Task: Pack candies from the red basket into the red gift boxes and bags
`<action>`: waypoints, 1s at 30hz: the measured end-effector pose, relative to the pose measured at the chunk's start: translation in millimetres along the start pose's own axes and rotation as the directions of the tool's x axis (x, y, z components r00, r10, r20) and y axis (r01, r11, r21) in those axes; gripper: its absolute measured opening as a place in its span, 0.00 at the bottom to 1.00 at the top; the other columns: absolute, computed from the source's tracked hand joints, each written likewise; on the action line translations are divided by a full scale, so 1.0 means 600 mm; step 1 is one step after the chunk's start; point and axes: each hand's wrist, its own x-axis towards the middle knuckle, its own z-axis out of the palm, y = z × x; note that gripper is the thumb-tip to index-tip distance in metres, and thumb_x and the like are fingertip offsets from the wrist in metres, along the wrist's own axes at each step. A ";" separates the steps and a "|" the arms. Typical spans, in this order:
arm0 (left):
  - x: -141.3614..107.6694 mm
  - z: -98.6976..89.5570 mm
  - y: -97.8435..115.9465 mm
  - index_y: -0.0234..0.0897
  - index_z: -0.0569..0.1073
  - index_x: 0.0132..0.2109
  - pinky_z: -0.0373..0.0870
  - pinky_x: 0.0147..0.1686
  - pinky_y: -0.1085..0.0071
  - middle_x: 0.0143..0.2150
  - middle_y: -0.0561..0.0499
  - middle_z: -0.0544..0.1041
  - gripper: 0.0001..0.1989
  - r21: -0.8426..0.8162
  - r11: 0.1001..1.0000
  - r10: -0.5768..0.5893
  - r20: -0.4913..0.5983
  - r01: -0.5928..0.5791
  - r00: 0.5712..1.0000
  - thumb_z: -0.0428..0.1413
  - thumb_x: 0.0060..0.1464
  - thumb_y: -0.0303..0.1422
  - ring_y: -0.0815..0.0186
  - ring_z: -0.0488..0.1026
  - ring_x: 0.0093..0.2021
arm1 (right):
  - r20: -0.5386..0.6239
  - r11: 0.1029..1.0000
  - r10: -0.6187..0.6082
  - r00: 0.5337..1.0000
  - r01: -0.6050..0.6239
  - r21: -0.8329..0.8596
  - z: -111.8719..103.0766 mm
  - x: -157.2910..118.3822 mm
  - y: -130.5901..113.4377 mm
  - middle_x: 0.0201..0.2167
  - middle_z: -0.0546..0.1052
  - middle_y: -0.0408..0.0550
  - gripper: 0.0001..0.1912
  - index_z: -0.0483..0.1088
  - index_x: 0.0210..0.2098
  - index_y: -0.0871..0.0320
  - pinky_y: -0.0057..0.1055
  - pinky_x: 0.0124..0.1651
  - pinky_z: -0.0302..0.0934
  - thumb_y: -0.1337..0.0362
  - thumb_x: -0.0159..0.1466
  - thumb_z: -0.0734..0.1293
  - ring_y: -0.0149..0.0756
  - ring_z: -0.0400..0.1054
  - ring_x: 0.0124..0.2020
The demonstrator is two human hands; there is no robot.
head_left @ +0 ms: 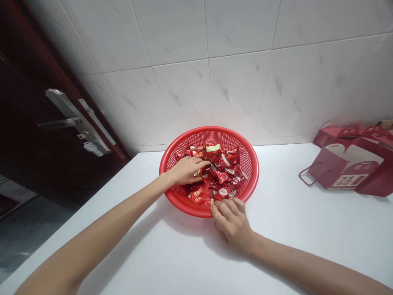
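A red plastic colander (254,164) with a perforated wall stands on the white table, holding a pile of red-wrapped candies (222,176). Over the left part of that pile, my left hand (188,169) reaches in with thumb and fingers apart, touching the wrappers. Some of its fingertips are hidden among the candies. My right hand (231,221) is at the colander's near rim, its fingers bent over the edge. The thumb of that hand is mostly hidden below the rim.
Dark red paper gift boxes with cord handles (331,164) lie at the right of the white table (282,213). A tiled wall (181,94) runs behind. On the left is a dark door with a metal handle (66,122), beyond the table's left edge.
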 end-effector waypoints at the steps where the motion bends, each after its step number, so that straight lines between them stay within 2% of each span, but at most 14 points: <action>1: 0.002 0.002 -0.004 0.41 0.67 0.63 0.65 0.57 0.56 0.60 0.41 0.75 0.24 0.011 1.000 0.008 -0.025 -0.008 1.000 0.57 0.60 0.35 0.53 0.72 0.58 | -0.001 1.000 0.000 1.000 0.000 0.003 0.000 0.001 0.000 0.40 0.79 0.52 0.16 0.71 0.48 0.62 0.40 0.51 0.55 0.76 0.64 0.59 0.39 0.69 0.43; 5: 0.006 0.006 -0.018 0.42 0.71 0.58 0.60 0.61 0.54 0.57 0.45 0.78 0.17 0.032 0.999 0.007 -0.085 -0.004 0.996 0.55 0.62 0.35 0.56 0.73 0.57 | -0.003 1.000 0.004 1.000 -0.004 0.001 0.001 0.003 0.000 0.40 0.79 0.51 0.16 0.72 0.48 0.61 0.39 0.51 0.55 0.76 0.64 0.59 0.39 0.68 0.43; 9: 0.007 0.005 -0.026 0.42 0.73 0.55 0.64 0.58 0.58 0.51 0.46 0.81 0.14 0.027 0.999 -0.033 -0.176 0.039 0.984 0.52 0.66 0.36 0.58 0.76 0.52 | -0.011 1.000 0.007 1.000 -0.007 -0.005 0.001 0.007 0.003 0.39 0.79 0.51 0.16 0.71 0.49 0.60 0.40 0.51 0.55 0.74 0.65 0.58 0.39 0.68 0.43; 12: 0.011 0.001 -0.026 0.40 0.75 0.52 0.67 0.52 0.61 0.45 0.46 0.82 0.12 0.031 0.995 -0.085 -0.171 0.091 0.982 0.50 0.66 0.35 0.58 0.77 0.47 | -0.018 1.000 0.019 1.000 -0.019 -0.008 0.002 0.011 0.005 0.39 0.79 0.51 0.15 0.71 0.49 0.60 0.40 0.51 0.55 0.73 0.67 0.58 0.39 0.67 0.42; 16: 0.023 -0.006 -0.027 0.39 0.75 0.52 0.68 0.49 0.63 0.47 0.45 0.82 0.14 0.027 0.987 -0.150 -0.164 0.157 0.975 0.48 0.67 0.34 0.57 0.77 0.47 | -0.025 1.000 0.027 0.999 -0.027 0.000 0.003 0.014 0.006 0.38 0.79 0.52 0.14 0.71 0.48 0.61 0.40 0.50 0.56 0.73 0.67 0.58 0.39 0.67 0.42; 20: 0.034 -0.010 -0.038 0.39 0.75 0.53 0.70 0.45 0.65 0.46 0.44 0.81 0.15 0.021 0.966 -0.246 -0.204 0.256 0.947 0.47 0.67 0.34 0.57 0.78 0.46 | -0.019 0.999 0.040 0.999 -0.040 0.018 0.004 0.011 0.009 0.38 0.78 0.50 0.15 0.71 0.50 0.59 0.40 0.50 0.56 0.73 0.66 0.60 0.39 0.68 0.42; 23: 0.034 -0.012 -0.042 0.41 0.76 0.51 0.70 0.46 0.66 0.46 0.46 0.82 0.14 -0.019 0.963 -0.266 -0.189 0.267 0.945 0.48 0.66 0.33 0.58 0.78 0.46 | -0.012 0.999 0.043 0.999 -0.043 0.031 0.004 0.011 0.015 0.38 0.78 0.49 0.14 0.71 0.50 0.59 0.40 0.50 0.57 0.73 0.66 0.61 0.38 0.67 0.42; 27: 0.014 -0.025 -0.037 0.40 0.76 0.52 0.71 0.47 0.65 0.46 0.46 0.82 0.17 -0.127 0.957 -0.276 -0.101 0.263 0.956 0.45 0.67 0.36 0.57 0.78 0.48 | -0.025 0.999 0.024 0.999 -0.023 0.045 0.006 0.017 0.029 0.39 0.78 0.50 0.13 0.70 0.49 0.58 0.40 0.51 0.57 0.73 0.67 0.62 0.39 0.68 0.42; 30: -0.035 -0.040 -0.038 0.39 0.74 0.56 0.71 0.52 0.63 0.53 0.45 0.80 0.21 -0.227 0.941 -0.282 -0.121 0.250 0.952 0.43 0.67 0.38 0.57 0.76 0.53 | -0.056 0.998 -0.006 0.998 0.010 0.067 0.008 0.025 0.040 0.38 0.79 0.50 0.13 0.70 0.49 0.58 0.39 0.50 0.58 0.72 0.67 0.62 0.39 0.68 0.42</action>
